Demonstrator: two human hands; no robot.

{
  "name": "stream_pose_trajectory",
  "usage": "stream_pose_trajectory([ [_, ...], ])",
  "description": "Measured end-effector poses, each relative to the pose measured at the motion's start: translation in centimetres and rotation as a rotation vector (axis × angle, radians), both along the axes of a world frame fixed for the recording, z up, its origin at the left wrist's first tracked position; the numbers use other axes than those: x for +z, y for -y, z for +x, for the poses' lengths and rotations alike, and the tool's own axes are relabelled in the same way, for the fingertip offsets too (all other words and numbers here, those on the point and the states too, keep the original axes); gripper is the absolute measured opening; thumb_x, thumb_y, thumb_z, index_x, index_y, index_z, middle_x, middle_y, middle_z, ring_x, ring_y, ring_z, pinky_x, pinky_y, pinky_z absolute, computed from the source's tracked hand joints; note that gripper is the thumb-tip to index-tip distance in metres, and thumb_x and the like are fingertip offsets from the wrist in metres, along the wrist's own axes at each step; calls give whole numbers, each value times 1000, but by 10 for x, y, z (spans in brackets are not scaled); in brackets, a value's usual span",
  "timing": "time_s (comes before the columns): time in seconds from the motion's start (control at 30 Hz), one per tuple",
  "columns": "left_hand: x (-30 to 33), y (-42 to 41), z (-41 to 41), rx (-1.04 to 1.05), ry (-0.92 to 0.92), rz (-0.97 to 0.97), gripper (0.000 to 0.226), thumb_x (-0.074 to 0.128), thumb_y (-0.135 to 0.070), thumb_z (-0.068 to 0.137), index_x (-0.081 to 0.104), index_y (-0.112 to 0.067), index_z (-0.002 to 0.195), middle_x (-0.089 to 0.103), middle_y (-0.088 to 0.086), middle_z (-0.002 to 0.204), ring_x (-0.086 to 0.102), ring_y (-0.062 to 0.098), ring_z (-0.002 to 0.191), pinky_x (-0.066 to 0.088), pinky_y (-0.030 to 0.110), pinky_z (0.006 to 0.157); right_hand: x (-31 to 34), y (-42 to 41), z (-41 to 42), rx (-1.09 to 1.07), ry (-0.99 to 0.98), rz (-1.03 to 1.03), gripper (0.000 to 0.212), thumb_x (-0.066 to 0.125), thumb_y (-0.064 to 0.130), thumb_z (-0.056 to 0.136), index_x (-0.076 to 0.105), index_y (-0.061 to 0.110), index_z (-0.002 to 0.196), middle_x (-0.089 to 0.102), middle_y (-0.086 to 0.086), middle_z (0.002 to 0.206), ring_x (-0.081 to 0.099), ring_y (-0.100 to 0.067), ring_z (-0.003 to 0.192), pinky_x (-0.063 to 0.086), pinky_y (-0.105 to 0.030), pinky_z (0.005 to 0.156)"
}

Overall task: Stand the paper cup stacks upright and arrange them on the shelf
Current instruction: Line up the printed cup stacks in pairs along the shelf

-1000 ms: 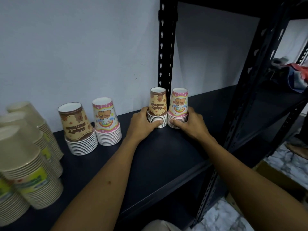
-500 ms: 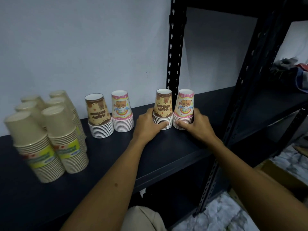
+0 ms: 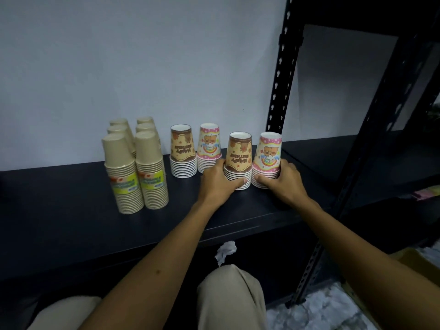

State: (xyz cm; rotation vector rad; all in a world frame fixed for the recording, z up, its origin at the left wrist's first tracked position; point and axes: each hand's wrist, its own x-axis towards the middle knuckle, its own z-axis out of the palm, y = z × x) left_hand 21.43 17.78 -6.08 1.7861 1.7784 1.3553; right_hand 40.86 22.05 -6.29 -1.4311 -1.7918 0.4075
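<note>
Head view is looking down at a dark shelf (image 3: 71, 210) running across the middle of the frame, with ten cup stacks sitting on it, all mouth-down. Six are plain tan stacks (image 3: 137, 163) bunched at centre left in two rows of three; the back ones are mostly hiding behind the front two, so only their tops are showing. Two front ones are wearing yellow-green labels, too blurry to read.

Then four printed stacks. A brown one (image 3: 182, 152) and a pink one (image 3: 209, 145) are standing side by side just right of the tan bunch. Two more are sitting nearer the centre: a brown birthday stack (image 3: 239, 156) and a pink bear stack (image 3: 269, 153), touching each other.

Both hands are on that front pair. Left hand (image 3: 217, 181) is wrapping around the lower rims of the brown birthday stack, thumb across the front. Right hand (image 3: 283, 181) is curling around the base of the pink bear stack the same way.

Black rack post (image 3: 279, 75) is rising behind the pair, in the upper right. Two knees in beige trousers (image 3: 232, 298) are getting cut off at the bottom edge. Something white and crumpled (image 3: 225, 252) is hanging under the shelf, can't tell what.
</note>
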Motion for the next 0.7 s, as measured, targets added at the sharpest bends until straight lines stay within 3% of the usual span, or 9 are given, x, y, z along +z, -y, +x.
stream_pose_trajectory([
  [0.1, -2, 15, -16, 69, 59, -24, 68, 85, -40, 64, 60, -19, 124, 70, -2, 117, 65, 18, 108, 54, 38, 92, 2, 4, -22, 82, -22, -4, 68, 81, 41, 70, 51, 16, 126, 60, -5, 121, 58, -18, 108, 49, -28, 87],
  [0.23, -1, 33, -33, 206, 125, -65, 65, 85, -32, 68, 58, -15, 124, 68, 2, 120, 64, 22, 111, 49, 27, 87, 5, 11, -47, 194, -46, -6, 66, 82, 36, 72, 52, 16, 127, 62, -2, 123, 59, -15, 109, 49, -30, 92],
  [0.43, 1, 46, -36, 377, 77, -95, 60, 81, -34, 74, 56, -11, 124, 65, 9, 122, 60, 29, 113, 49, 35, 87, 12, 16, -68, 306, -55, -4, 62, 83, 34, 72, 55, 17, 125, 62, 4, 120, 59, -8, 100, 47, -23, 85],
  [0.7, 3, 45, -34, 449, 37, -95, 57, 74, -28, 82, 51, -4, 127, 61, 13, 127, 57, 30, 117, 47, 37, 93, 13, 13, -77, 373, -69, -27, 66, 83, 33, 72, 53, 16, 128, 62, -1, 125, 58, -7, 99, 45, -20, 82],
])
